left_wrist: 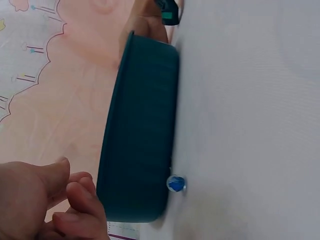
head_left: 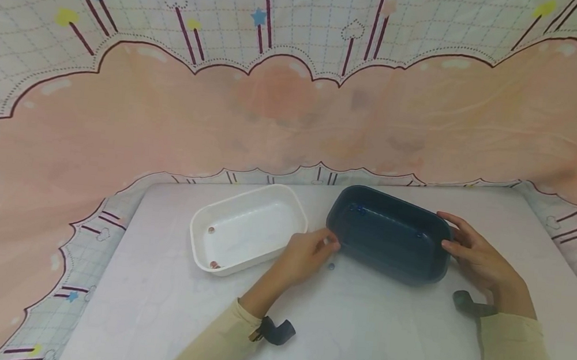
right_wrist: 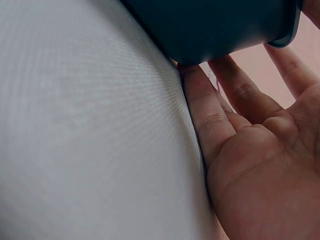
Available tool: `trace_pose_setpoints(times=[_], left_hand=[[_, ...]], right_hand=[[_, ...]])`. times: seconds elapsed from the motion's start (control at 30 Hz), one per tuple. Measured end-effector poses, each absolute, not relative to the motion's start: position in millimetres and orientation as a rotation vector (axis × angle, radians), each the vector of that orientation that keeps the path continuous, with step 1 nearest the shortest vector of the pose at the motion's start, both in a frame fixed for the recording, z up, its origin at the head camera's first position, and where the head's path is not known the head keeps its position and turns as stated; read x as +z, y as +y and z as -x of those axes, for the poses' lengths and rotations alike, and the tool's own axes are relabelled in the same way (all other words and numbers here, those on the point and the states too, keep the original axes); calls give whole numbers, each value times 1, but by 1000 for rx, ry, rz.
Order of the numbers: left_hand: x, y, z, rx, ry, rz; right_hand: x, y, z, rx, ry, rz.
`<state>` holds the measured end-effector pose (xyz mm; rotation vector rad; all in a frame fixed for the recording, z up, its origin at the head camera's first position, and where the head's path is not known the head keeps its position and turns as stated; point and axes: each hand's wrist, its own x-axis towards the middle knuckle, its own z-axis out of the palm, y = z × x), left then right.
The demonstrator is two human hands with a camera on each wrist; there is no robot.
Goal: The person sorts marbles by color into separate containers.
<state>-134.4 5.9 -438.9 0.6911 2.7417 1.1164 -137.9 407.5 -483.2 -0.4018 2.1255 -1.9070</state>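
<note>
My right hand (head_left: 479, 259) holds the right end of a dark blue oblong tray (head_left: 391, 251), thumb at the rim and fingers against the outer wall; the right wrist view shows those fingers (right_wrist: 205, 110) by its bottom edge. At the opposite end my left hand (head_left: 307, 254) is beside the tray's near left corner. Its fingers are loosely bent, and nothing shows between them in the left wrist view; whether they touch the tray is unclear. A clear marble with blue inside (left_wrist: 176, 183) lies on the table, close against the tray's outer wall. Several small blue marbles (head_left: 361, 211) lie inside.
Left of the blue tray stands a white oblong tray (head_left: 258, 223) with two reddish-brown marbles (head_left: 212, 230) in it. Both rest on a white-covered table (head_left: 382, 340). A patterned peach and white cloth (head_left: 196, 113) hangs behind. Dark cameras are strapped to both wrists.
</note>
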Motion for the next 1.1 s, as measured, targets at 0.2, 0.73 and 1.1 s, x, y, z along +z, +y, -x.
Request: trace_pose_setpoints(times=[0.2, 0.73, 1.1], left_hand=[[-450, 3, 131, 996, 2758, -692], [-467, -4, 126, 833, 2816, -707], [-473, -4, 129, 795, 2815, -643]], right_hand=[[-484, 406, 139, -1911, 2143, 368], [-483, 406, 136, -1918, 2122, 430], [-484, 406, 138, -1963, 2085, 419]])
